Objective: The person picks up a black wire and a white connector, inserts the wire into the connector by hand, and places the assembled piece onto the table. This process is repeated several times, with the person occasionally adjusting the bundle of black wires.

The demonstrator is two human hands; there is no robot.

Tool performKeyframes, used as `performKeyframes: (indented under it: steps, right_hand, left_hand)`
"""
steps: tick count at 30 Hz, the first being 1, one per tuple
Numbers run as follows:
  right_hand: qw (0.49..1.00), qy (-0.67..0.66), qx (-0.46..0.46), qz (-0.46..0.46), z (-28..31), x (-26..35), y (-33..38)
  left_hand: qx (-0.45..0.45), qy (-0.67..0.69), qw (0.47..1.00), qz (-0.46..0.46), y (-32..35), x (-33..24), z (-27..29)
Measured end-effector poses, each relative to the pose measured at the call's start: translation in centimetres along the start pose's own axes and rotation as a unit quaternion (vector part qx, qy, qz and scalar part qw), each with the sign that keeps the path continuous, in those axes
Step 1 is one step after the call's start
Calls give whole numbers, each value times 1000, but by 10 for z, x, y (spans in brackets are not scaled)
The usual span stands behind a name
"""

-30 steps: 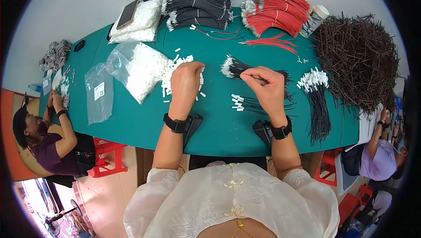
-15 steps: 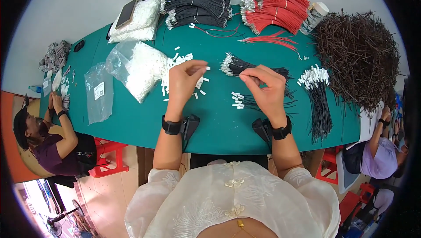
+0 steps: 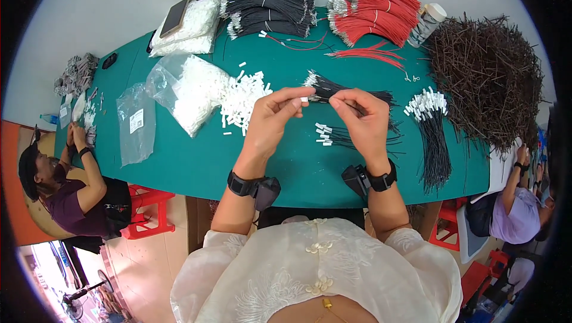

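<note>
A small white plastic connector housing (image 3: pixel 304 99) is pinched between the thumb and forefinger of my left hand (image 3: pixel 271 114). Close to its right, my right hand (image 3: pixel 364 116) is closed in a pinch on a thin black wire, mostly hidden by the fingers. Just beyond both hands lies a bundle of black wires (image 3: pixel 325 83) with bare metal terminals at its left end. Several black wires with white housings (image 3: pixel 325 135) lie below my right hand. Left of my left hand, loose white housings (image 3: pixel 244 100) spill from a clear plastic bag (image 3: pixel 193 94).
A bunch of black wires with white ends (image 3: pixel 434 138) lies at right, beside a tall brown heap (image 3: pixel 485 79). Black bundles (image 3: pixel 268 4) and red bundles (image 3: pixel 378 10) are stacked at the back. A flat plastic bag (image 3: pixel 137 123) lies left. One person sits at each side.
My left hand has moved right from the loose white housings, carrying one housing over to my right hand. The right hand has stayed near its place by the black wires.
</note>
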State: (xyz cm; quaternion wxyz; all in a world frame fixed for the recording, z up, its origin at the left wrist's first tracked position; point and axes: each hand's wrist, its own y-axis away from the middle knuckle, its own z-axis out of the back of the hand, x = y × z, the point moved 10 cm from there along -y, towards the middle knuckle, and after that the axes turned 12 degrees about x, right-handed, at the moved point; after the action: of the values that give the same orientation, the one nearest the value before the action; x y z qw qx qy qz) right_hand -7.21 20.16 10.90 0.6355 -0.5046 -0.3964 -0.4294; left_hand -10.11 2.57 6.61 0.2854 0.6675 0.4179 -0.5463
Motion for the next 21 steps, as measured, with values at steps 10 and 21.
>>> performKeyframes:
  steps: [10, 21]
  right_hand:
    - [998, 52, -15, 31, 2, 7, 4]
    - [999, 28, -27, 22, 5, 10, 8]
  left_hand:
    - [31, -39, 999, 0, -8, 12, -7]
    - [-8, 106, 994, 9, -3, 3, -17]
